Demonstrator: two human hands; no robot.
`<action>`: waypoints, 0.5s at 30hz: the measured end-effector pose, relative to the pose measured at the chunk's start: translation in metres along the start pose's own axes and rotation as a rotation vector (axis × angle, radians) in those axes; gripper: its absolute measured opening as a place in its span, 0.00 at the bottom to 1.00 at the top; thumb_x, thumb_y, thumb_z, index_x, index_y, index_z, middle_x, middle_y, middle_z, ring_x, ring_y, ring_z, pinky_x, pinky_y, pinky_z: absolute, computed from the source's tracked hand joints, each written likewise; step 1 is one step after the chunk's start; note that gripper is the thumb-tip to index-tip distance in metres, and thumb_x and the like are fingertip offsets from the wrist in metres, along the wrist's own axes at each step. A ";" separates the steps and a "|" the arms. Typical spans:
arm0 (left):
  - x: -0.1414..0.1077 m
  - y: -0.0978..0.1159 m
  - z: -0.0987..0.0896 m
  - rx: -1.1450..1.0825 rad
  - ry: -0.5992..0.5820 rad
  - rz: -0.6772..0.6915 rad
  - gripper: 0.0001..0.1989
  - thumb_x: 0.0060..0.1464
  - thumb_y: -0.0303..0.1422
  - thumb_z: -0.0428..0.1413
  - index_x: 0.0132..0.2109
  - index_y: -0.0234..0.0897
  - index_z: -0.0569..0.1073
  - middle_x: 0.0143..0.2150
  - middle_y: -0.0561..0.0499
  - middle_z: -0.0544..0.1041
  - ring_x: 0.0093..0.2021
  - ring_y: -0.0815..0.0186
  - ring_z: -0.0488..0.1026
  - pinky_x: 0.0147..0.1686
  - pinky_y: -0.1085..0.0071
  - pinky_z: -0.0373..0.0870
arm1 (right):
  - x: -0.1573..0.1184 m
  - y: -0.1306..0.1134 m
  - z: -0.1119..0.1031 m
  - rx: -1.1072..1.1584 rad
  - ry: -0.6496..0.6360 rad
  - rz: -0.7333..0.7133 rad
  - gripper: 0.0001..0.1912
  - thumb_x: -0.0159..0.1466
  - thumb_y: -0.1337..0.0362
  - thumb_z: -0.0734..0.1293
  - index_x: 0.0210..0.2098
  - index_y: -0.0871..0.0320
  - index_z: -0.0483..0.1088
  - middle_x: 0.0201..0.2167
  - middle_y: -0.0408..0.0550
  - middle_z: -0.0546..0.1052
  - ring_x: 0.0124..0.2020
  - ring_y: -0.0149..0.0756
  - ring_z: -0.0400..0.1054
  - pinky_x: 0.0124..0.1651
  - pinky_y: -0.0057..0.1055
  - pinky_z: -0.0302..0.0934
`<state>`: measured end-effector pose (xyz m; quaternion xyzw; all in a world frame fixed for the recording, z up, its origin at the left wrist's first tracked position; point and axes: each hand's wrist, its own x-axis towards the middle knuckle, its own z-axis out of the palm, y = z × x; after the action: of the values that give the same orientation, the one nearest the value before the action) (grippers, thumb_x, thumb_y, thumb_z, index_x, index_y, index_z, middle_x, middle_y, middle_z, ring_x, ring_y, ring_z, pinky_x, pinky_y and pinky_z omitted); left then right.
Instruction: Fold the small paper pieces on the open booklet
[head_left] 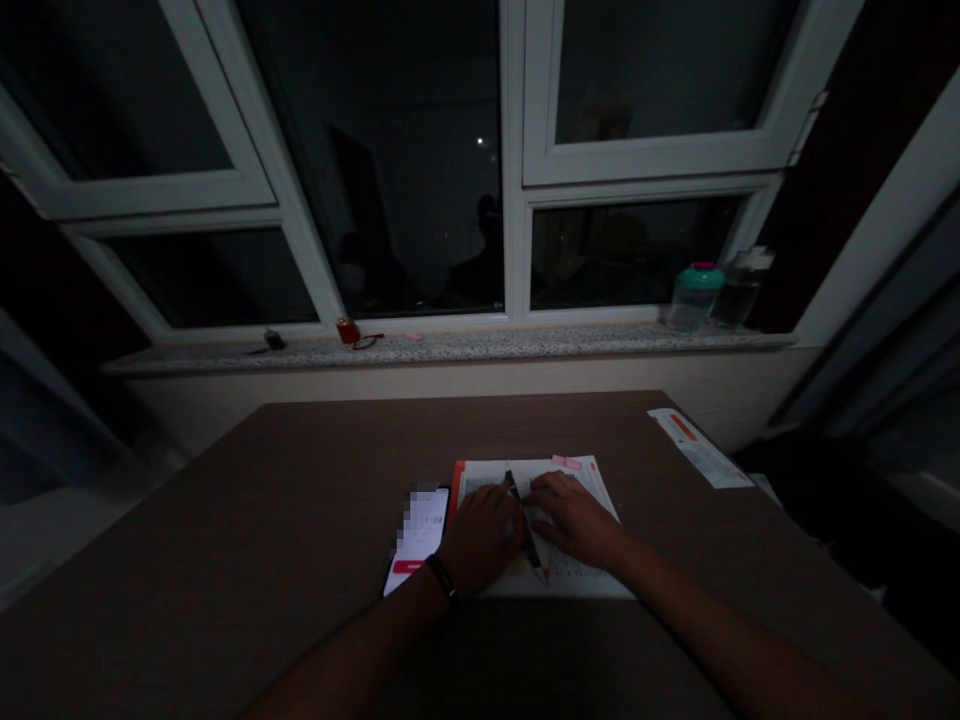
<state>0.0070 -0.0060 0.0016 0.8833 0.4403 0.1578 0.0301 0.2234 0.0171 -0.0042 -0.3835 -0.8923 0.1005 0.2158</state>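
A dark pen (524, 522) is laid across a printed booklet (581, 578) on a brown table (225, 520), between the hands. The pen is touched by the left hand (480, 537), though a grip cannot be told; the right hand (574, 520) is spread wide on the paper. A phone (418, 537) is placed just left of the booklet.

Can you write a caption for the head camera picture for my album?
Left hand and right hand rest beside a dark pen on papers on a brown table.

Phone screen (418, 526) partly blurred, sheet's print (577, 572) too small to read, pen (530, 545) partly hidden
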 end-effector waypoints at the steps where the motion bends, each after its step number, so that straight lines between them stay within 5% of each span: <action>1: 0.000 0.000 0.000 0.002 -0.009 -0.006 0.17 0.60 0.35 0.57 0.55 0.40 0.67 0.63 0.43 0.65 0.62 0.52 0.61 0.59 0.53 0.60 | 0.000 0.000 0.000 -0.008 0.007 0.007 0.15 0.64 0.64 0.66 0.50 0.54 0.70 0.49 0.52 0.69 0.51 0.45 0.62 0.54 0.43 0.59; 15: 0.003 0.000 0.000 -0.005 -0.011 0.010 0.13 0.63 0.32 0.53 0.54 0.40 0.68 0.60 0.45 0.67 0.59 0.55 0.63 0.56 0.56 0.63 | 0.001 0.003 0.000 0.002 0.030 -0.017 0.07 0.66 0.65 0.64 0.42 0.55 0.73 0.41 0.49 0.71 0.46 0.43 0.63 0.50 0.40 0.59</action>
<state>0.0087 -0.0042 0.0025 0.8863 0.4354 0.1543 0.0338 0.2243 0.0199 -0.0051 -0.3771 -0.8921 0.0937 0.2306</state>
